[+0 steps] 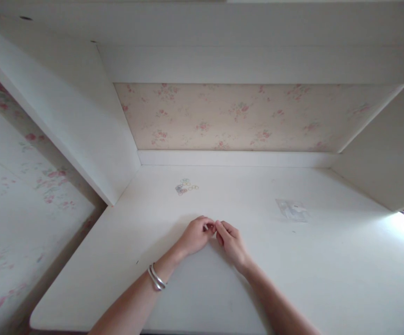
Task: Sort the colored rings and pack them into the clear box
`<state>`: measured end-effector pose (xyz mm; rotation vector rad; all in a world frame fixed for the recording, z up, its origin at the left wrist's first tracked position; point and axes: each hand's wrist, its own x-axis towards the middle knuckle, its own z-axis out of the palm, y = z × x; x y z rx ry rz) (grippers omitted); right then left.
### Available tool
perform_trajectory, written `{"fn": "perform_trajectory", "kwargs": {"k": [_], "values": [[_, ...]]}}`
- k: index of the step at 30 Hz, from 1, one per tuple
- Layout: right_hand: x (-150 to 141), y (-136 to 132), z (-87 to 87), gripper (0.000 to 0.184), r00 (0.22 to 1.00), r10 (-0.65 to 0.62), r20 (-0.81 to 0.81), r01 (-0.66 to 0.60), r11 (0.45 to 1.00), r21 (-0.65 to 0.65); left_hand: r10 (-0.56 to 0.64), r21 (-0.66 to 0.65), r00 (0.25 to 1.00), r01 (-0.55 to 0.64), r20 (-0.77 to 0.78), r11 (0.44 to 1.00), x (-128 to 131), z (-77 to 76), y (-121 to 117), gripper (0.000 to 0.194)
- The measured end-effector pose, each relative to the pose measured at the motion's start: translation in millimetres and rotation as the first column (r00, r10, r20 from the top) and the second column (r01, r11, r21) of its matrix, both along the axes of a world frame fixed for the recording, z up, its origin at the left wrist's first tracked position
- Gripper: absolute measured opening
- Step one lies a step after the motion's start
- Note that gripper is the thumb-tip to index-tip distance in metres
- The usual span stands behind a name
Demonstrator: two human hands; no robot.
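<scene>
My left hand [199, 233] and my right hand [230, 241] meet fingertip to fingertip just above the white desk [202, 298]. Both are closed in a pinch, thumbs against curled fingers. Whatever lies between the fingertips is too small or too hidden to name. Beyond my left hand, a loose cluster of small thin rings [184, 187] in pale colours lies on the desk. To the right of my right hand rests a clear plastic bag [292, 211], flat and crinkled.
A white side panel [83, 130] rises on the left and another panel [380, 139] on the right. A shelf [240, 28] overhangs the back, with flowered wallpaper [223, 116] below it. A tiny dark speck [137, 262] lies left of my left wrist.
</scene>
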<state>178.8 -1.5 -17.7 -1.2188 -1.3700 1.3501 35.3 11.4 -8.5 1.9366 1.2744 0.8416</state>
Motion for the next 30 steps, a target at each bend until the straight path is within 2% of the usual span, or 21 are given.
{"fn": "perform_trajectory", "kwargs": {"k": [5, 8, 11, 15, 22, 30], "values": [[6.7, 0.1, 2.3, 0.045, 0.999, -0.036, 0.014, 0.036, 0.999, -0.034, 0.182, 0.207, 0.96, -0.137, -0.215, 0.969, -28.9, 1.3, 50.1, 0.02], [8.4, 0.2, 2.8, 0.045, 1.0, -0.026, 0.007, 0.026, 0.999, -0.031, 0.296, 0.319, 0.872, -0.173, -0.391, 0.932, -47.2, 0.6, 85.1, 0.023], [8.9, 0.7, 2.4, 0.047, 1.0, -0.013, 0.005, 0.013, 0.999, -0.033, 0.39, 0.345, 0.736, -0.224, -0.553, 0.912, -58.3, -1.5, 112.6, 0.03], [10.3, 1.9, 1.5, 0.049, 1.0, -0.008, 0.026, 0.009, 0.999, -0.04, 0.406, 0.322, 0.706, -0.258, -0.58, 0.911, -62.0, -10.0, 137.2, 0.039], [11.6, 3.8, 0.8, 0.049, 1.0, 0.016, 0.025, -0.014, 0.998, -0.055, 0.352, 0.279, 0.711, -0.223, -0.609, 0.934, -61.7, -25.8, 156.9, 0.041], [11.4, 4.0, 0.1, 0.05, 0.999, 0.023, 0.025, -0.022, 0.998, -0.058, 0.21, 0.272, 0.766, -0.047, -0.607, 0.961, -54.4, -21.9, 146.9, 0.038]]}}
